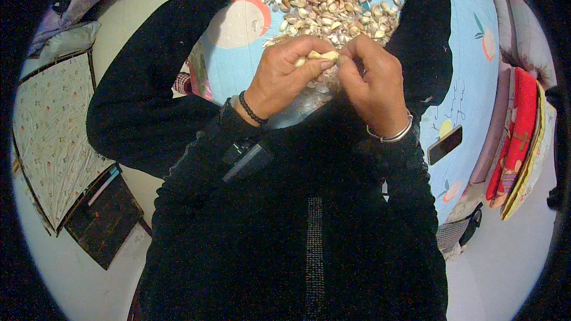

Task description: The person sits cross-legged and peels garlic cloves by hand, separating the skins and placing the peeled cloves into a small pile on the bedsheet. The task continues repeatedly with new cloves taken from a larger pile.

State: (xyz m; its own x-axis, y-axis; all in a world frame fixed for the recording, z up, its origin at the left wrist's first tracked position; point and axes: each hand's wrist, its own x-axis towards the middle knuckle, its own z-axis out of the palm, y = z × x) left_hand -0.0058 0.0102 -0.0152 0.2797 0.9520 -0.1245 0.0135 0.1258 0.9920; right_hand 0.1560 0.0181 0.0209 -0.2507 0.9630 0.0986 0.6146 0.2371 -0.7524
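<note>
Between the thumb and fingers of my left hand is a pale garlic clove, and another light piece shows further back in the same grip. My right hand is closed in a pinch at the clove's right end, its fingertips touching it; any bit of skin between them is too small to make out. Just beyond both hands spreads a large pile of garlic cloves, many still in brownish-pink skin. Loose papery skins lie below my hands, close to my lap.
My black-trousered legs flank the pile on a light blue patterned sheet. A phone lies on the sheet to the right. Folded red and yellow cloths are stacked at the far right. At left stands a low table with a patterned cover.
</note>
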